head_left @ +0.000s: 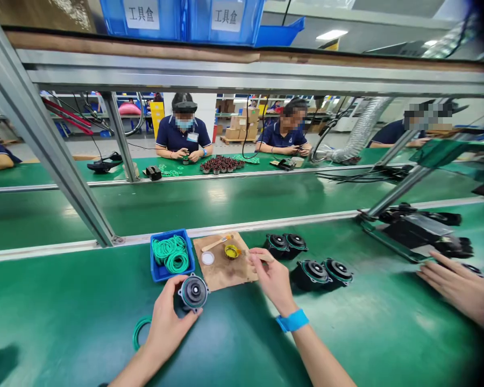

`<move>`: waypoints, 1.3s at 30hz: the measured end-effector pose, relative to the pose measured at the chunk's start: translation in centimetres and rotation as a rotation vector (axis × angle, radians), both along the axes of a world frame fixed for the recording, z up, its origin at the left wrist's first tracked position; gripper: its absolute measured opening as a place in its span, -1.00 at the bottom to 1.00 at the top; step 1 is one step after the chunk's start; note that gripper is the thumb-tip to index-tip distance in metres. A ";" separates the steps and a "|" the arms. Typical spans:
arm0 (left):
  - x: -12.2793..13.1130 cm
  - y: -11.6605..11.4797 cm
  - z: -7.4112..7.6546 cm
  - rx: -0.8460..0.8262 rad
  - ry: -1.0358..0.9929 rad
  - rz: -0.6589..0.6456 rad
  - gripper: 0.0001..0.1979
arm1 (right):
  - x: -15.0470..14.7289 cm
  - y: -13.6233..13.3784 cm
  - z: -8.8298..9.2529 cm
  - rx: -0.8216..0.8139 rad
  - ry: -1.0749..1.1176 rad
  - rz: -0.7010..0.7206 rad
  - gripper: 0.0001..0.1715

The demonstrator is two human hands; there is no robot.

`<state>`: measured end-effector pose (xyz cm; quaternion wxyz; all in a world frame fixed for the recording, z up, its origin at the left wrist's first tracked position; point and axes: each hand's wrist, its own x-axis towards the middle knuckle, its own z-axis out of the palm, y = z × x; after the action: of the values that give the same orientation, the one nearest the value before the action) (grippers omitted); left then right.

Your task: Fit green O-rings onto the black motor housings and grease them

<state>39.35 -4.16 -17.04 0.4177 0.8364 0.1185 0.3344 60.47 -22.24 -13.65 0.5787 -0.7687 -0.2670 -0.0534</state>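
Resting in the left hand (166, 318), round black housing (195, 292).

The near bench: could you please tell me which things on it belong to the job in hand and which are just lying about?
Likely in the job:
round black part, in left hand
brush, in right hand
pot of yellow paste
green rings, in blue tray

Apparently just lying about:
second brush, on cardboard
white disc, also there
black device, far right
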 end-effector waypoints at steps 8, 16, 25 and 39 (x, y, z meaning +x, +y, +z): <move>0.3 0.3 1.9 0.231 -0.337 0.140 -0.47 | -5.4 0.4 3.3 0.613 0.118 0.210 -0.69; 0.5 -1.2 3.4 0.086 -0.542 0.112 -0.40 | -12.2 -0.2 4.9 0.520 -0.406 0.511 -0.66; -0.3 -0.5 4.0 0.234 -0.607 0.057 -0.47 | -11.8 -0.8 5.2 0.405 -0.586 0.616 -0.47; -2.0 -0.2 4.0 0.339 -0.547 -0.004 -0.53 | -10.6 -0.8 4.5 0.348 -0.535 0.712 -0.51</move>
<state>37.31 -4.40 -13.07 0.2892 0.7736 -0.0571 0.5609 49.89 -23.05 -9.13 0.5921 -0.4803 -0.6405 -0.0918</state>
